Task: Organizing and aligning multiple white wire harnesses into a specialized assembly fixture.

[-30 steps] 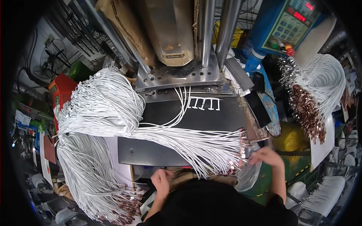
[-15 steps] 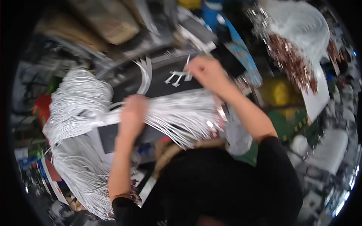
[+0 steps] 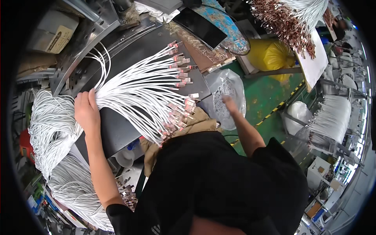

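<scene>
A fanned bundle of white cables (image 3: pixel 129 82) with flat metal connectors (image 3: pixel 184 74) at the ends lies across the dark table (image 3: pixel 117 129). My left hand (image 3: pixel 87 111) is wrapped round the gathered part of this bundle at the table's left side. To the right, beyond the table's edge, my right hand (image 3: pixel 230 103) hangs over a clear plastic bag (image 3: pixel 235 80) with many small white pieces (image 3: pixel 224 92) inside. Motion smears the right hand's fingers, and whether anything is in them does not show.
Thick coils of white cable (image 3: pixel 51 125) hang at the left. A black phone (image 3: pixel 199 27) lies at the back beside a worn blue board (image 3: pixel 231 19). A yellow bag (image 3: pixel 270 55) and more cable bundles (image 3: pixel 331 121) are on the right. Metal machinery (image 3: pixel 84 45) borders the table's far left.
My right hand has moved from above the table rightward to the plastic bag. Small white pieces beside it on the table no longer show there. The view has shifted; the cable ends are fanned wider.
</scene>
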A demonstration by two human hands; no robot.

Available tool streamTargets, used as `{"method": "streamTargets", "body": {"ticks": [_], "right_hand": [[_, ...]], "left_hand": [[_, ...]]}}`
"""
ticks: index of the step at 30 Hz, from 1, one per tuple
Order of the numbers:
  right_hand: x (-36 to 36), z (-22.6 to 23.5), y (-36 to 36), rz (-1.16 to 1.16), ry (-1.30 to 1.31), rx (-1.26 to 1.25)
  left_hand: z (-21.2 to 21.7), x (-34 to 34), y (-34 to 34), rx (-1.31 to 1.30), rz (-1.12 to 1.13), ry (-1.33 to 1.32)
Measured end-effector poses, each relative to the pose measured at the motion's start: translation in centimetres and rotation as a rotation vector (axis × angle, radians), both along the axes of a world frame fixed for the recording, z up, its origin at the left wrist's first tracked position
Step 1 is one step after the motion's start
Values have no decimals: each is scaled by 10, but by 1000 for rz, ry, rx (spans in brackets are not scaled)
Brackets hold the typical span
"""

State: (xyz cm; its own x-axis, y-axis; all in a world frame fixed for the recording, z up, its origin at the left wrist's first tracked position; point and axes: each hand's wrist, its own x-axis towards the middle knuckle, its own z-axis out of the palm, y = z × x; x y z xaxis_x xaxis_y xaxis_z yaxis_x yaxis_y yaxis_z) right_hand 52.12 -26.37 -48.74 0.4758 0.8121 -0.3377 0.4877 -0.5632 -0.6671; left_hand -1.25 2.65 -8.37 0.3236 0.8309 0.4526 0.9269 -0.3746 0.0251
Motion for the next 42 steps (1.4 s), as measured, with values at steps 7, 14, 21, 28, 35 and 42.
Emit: {"method": "streamTargets", "body": {"ticks": [7,14,21,28,35,42], "right_hand": [[-6,96,60,-327,-30,188],[-76,373,159,-125,178,895],[-266,450,210,781,-326,934],[-236,484,270,861,-492,818],[-260,475,265,1201,-536,700],[-340,443,236,1049,-501,675]], "left_hand": [[6,-23,-12,-8,161,-70],[63,-2,-2,-524,322,-258],[80,79,-54,-588,-215,-57],[75,8,-40,-382,-250,-707],[55,-10,-40,-539,-43,-218],[53,-21,-25,-716,37,-583]]}}
